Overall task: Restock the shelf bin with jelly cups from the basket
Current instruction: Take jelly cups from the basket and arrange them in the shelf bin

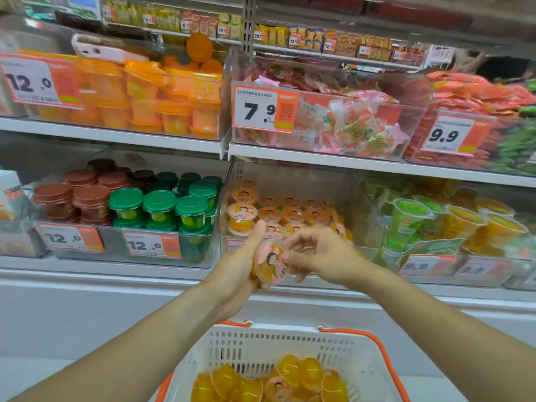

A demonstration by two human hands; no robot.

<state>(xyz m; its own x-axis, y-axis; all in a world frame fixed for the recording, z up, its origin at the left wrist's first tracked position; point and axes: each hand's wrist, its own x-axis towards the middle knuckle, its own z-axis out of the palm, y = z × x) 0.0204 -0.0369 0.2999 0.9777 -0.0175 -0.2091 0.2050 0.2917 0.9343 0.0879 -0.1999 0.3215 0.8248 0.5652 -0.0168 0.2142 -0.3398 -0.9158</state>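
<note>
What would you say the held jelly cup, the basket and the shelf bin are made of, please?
Jelly cup: seemingly thin clear plastic, since the yellow jelly shows through, under a glossy printed film lid.
Basket: white moulded plastic with a slotted wall; orange handles, probably plastic too.
Shelf bin: clear rigid plastic, perhaps acrylic; the cups inside show through its walls.

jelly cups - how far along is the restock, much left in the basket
Partway. The shelf bin already holds a layer of jelly cups, with room above them. One jelly cup is in hand: the left hand holds it while the right hand touches its lid. The basket still holds a pile of cups.
</note>
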